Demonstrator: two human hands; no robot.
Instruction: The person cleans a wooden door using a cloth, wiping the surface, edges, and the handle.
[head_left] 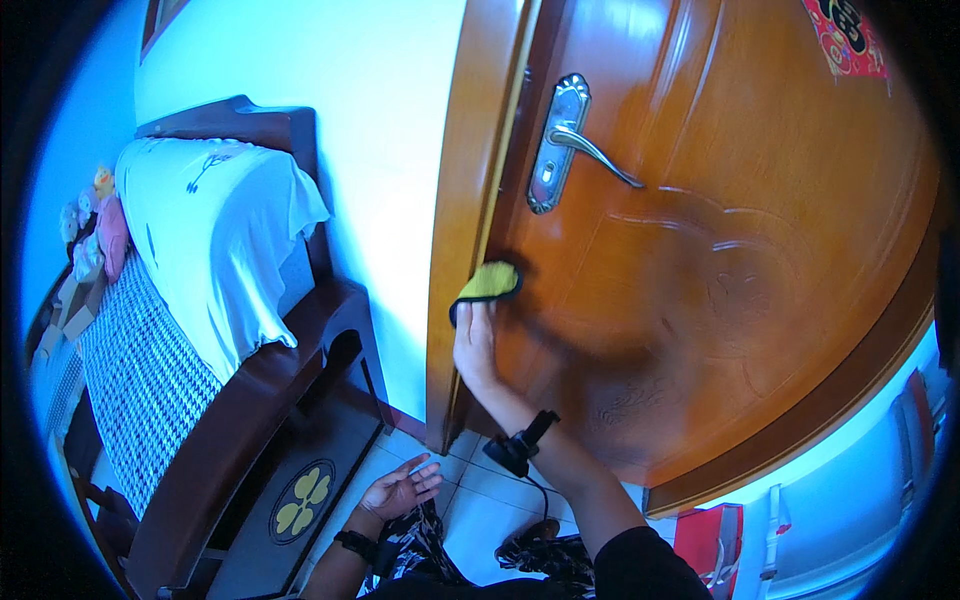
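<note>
My right hand (475, 345) reaches up to the edge of the brown wooden door (600, 300) and has hold of a yellow cloth (492, 281) with a dark border. The cloth lies where the door meets its frame (465, 200), below the lock plate; my fingertips are partly hidden by it. A silver lever handle (590, 152) on an ornate plate sits above and to the right of the cloth. Low down, my left hand (400, 488) hangs palm up with its fingers apart and nothing in it.
At the left stands a dark wooden bed (290, 340) with a pale cover draped over its headboard end and soft toys (110, 230) beyond. A dark mat or panel (320, 480) with a yellow clover emblem shows beside it. A red box (710, 545) is at the lower right.
</note>
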